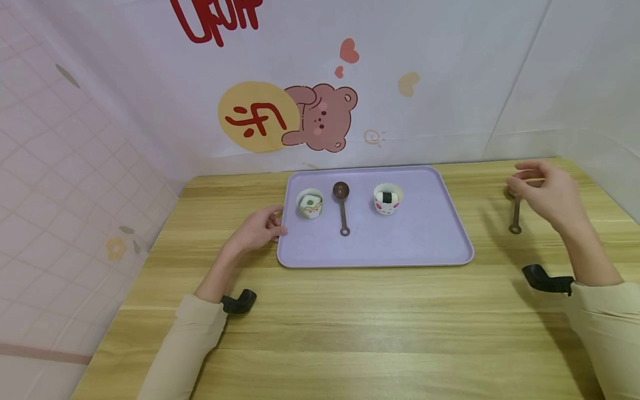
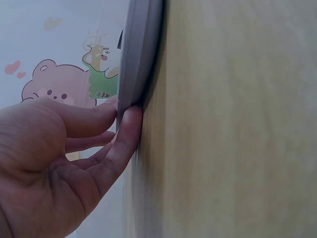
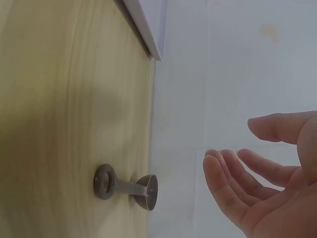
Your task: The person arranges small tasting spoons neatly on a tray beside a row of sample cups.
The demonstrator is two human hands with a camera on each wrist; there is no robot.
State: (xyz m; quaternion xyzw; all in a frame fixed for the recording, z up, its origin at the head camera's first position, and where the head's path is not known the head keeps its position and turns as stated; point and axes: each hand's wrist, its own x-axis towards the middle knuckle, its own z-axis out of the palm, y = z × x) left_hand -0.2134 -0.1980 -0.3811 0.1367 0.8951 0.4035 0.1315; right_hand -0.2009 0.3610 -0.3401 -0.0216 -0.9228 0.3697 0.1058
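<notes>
My left hand [image 1: 256, 228] pinches the left rim of a lilac tray [image 1: 370, 244], thumb on one side and a finger tucked beneath, as the left wrist view shows close up. On the tray sit a paper cup with a green-and-white filling [image 1: 311, 203], a brown measuring spoon [image 1: 341, 191] and a second cup [image 1: 386, 208] with a white piece banded in black. Off to the tray's right, my right hand [image 1: 550, 191] hovers over another brown measuring spoon [image 3: 130, 187]. Its fingers are loosely bent with a gap to the thumb and nothing between them.
The tray lies toward the back of a wooden table [image 1: 350, 322]. Behind it hangs a white cloth backdrop [image 1: 450, 111] with a printed bear. Each wrist carries a black camera mount [image 1: 547, 279].
</notes>
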